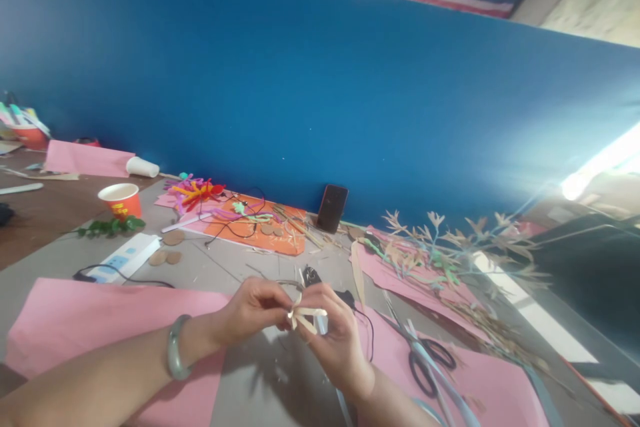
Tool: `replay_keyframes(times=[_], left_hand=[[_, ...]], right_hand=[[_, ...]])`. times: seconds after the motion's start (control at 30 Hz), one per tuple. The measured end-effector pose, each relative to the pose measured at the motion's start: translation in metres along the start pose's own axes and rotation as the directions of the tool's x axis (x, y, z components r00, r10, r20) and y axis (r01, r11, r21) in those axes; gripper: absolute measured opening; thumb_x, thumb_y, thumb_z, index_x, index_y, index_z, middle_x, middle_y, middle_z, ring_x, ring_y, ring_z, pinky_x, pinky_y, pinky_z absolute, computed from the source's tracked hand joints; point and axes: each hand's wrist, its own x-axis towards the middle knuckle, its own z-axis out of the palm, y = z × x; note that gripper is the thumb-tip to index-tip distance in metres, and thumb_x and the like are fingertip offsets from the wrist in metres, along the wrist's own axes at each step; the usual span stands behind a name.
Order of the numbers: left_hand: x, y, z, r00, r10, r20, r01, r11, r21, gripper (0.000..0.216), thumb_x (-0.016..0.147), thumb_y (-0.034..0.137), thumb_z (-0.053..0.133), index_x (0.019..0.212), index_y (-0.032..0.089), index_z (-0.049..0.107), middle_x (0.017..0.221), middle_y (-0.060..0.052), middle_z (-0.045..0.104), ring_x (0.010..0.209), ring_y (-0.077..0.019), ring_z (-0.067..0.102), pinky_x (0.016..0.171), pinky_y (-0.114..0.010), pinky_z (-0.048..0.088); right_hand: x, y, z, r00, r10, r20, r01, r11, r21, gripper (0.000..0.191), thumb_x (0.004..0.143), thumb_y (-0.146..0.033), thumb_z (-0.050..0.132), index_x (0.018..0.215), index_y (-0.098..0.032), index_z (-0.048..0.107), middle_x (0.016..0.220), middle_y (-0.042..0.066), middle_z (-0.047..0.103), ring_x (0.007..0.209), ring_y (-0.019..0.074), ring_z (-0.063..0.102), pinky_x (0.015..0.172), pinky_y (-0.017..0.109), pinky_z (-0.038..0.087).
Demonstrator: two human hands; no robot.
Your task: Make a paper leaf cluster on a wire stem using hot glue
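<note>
Between my hands, above the grey tabletop, is a small flower-like piece of pale dried strips (306, 313), its petals fanned to the right. My left hand (257, 307), with a jade-coloured bangle (176, 347) on the wrist, pinches the base of the piece between thumb and fingers. Curled around the petal side is my right hand (337, 333), its thumb and fingers closed on the piece. A pale bluish strip shows by the right palm; what it belongs to is hidden. Just beyond the hands lies a black tool (311, 275), partly covered by them.
Scissors (425, 367) lie on pink paper (493, 380) at right, near dried-leaf sprigs (420, 247). A phone (333, 208) leans against the blue partition (310, 80). Leftward are a power strip (125, 257), a red paper cup (120, 200), pipe cleaners (197, 193) and orange paper (280, 240).
</note>
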Motion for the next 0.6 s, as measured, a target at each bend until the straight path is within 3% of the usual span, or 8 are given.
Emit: replay_keyframes(times=[0.6], left_hand=[[-0.0021, -0.0029, 0.0022, 0.997, -0.067, -0.026, 0.065, 0.996, -0.057, 0.017, 0.075, 0.027, 0.074, 0.07, 0.011, 0.071, 0.06, -0.005, 0.069, 0.055, -0.0135, 0.063, 0.056, -0.023, 0.05]], right_hand=[[0.0039, -0.0043, 0.0016, 0.998, 0.043, -0.037, -0.042, 0.998, 0.037, 0.007, 0.08, -0.018, 0.07, 0.076, -0.023, 0.067, 0.069, 0.0, 0.067, 0.067, 0.0161, 0.06, 0.067, 0.03, 0.048]])
